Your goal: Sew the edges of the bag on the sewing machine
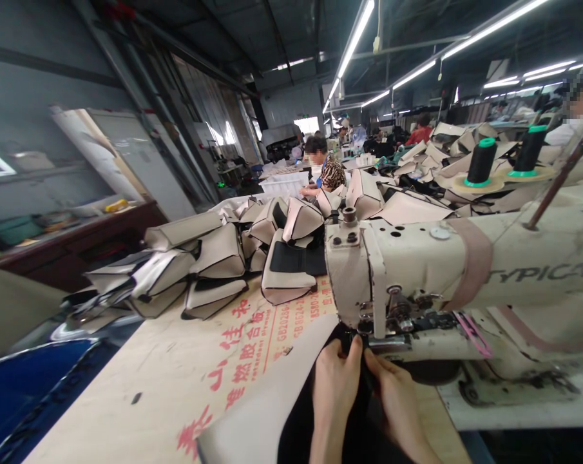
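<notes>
A heap of stitched beige covers [209, 258] lies to my left on the plywood table [141, 380]. My left hand [332, 386] and right hand [400, 403] pinch the black fabric [296, 432] under the sewing machine [417, 277] needle; I'm mid-seam, so next I must feed it evenly and straight.

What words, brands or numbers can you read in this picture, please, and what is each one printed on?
"TYPICA": embossed on the sewing machine arm; the word runs out of frame.
"GB" with digits after it: red print on the plywood table top; the digits are too blurred to read.
Red Chinese characters on the same table top: large, but I cannot read them reliably.
</notes>
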Tool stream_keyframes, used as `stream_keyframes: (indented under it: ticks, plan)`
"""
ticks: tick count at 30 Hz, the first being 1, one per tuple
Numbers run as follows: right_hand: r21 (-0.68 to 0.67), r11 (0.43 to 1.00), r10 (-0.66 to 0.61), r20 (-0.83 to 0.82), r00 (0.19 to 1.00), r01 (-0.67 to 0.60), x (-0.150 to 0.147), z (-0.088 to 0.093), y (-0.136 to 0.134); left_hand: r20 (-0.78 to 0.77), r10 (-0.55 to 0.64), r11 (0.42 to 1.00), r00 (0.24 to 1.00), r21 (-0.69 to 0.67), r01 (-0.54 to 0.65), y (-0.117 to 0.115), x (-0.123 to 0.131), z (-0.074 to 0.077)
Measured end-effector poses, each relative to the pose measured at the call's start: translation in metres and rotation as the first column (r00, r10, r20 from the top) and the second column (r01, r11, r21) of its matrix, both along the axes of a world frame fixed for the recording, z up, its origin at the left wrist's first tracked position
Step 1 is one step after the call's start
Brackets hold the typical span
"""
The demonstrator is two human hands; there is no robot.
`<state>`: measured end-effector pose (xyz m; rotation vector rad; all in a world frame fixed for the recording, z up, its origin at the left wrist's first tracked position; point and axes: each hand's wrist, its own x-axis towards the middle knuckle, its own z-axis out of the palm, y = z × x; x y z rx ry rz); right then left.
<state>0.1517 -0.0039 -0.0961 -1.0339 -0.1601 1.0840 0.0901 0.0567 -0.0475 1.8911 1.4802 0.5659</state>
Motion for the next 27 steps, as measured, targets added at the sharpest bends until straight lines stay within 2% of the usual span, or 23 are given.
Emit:
stream_keyframes:
  ticks: [10,16,20,23,25,26,27]
  plan:
    - [-0.05,0.999,-0.013,0.081,0.997,0.017,0.002,-0.008,0.003,-0.004,0.007,1.0,1.0,0.021,-0.007,0.002,0.0,-0.002]
    - [-0.087,0.996,0.009,0.322,0.947,0.02,0.005,-0.002,0.002,-0.005,0.0,0.999,1.0,0.032,0.0,0.004,0.001,-0.001]
    - [-0.091,0.996,0.031,0.414,0.91,0.007,0.002,-0.003,0.007,-0.005,0.008,0.999,1.0,0.043,-0.007,0.005,0.001,-0.001]
    - [-0.112,0.992,0.1,0.499,0.861,-0.05,0.016,-0.001,-0.006,-0.001,0.008,0.999,1.0,0.048,-0.008,0.006,0.001,-0.001]
    - [-0.108,0.994,0.071,0.644,0.762,-0.002,0.043,0.007,-0.034,0.002,0.01,0.999,1.0,0.048,-0.01,0.006,0.001,0.0]
    - [-0.048,0.989,-0.043,0.818,0.574,0.143,0.062,0.012,-0.054,-0.001,0.011,0.999,1.0,0.046,-0.011,0.006,0.001,0.0]
    - [0.097,0.953,-0.182,0.94,0.289,0.286,0.083,0.018,-0.076,-0.005,0.013,0.999,1.0,0.044,-0.012,0.006,0.001,0.001]
